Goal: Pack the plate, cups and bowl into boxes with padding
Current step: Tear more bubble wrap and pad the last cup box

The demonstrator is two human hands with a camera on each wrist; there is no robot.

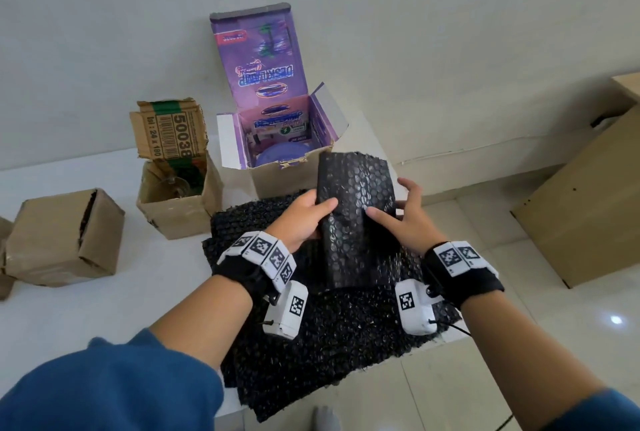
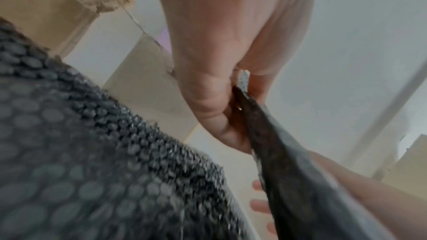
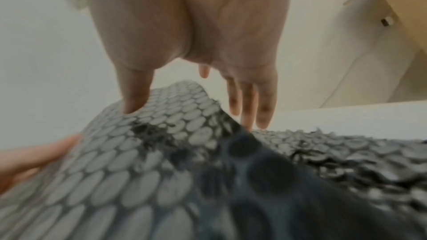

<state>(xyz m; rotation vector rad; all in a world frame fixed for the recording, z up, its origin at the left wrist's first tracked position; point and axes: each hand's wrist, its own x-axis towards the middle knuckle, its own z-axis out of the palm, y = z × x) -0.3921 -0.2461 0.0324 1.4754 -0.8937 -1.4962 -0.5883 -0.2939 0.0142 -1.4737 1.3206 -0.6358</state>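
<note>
Far left on the counter I've got a brown box tipped on its side, and next along a taller brown carton with its flap up and what looks like a glass standing inside, though I can't make it out sharply. Moving across, the left hand pinches the near edge of a folded black bubble-wrap piece, thumb on top and fingers curled under it, so the fold doesn't spring open. That piece is lifted clear of the big bubble-wrap sheet spread over the counter edge, my stock of padding. Just behind it stands the purple box, lid propped back, with a bluish-purple plate lying flat on the bottom, so one of the task's items is already boxed. On the right, the right hand has its fingers spread wide and straight, thumb pressing the top face, the others trailing off the far edge, steadying rather than gripping. I'd judge this folded pad is meant as a cushion over the plate, the box being directly ahead. Off right, a large flat carton leans on the floor.
</note>
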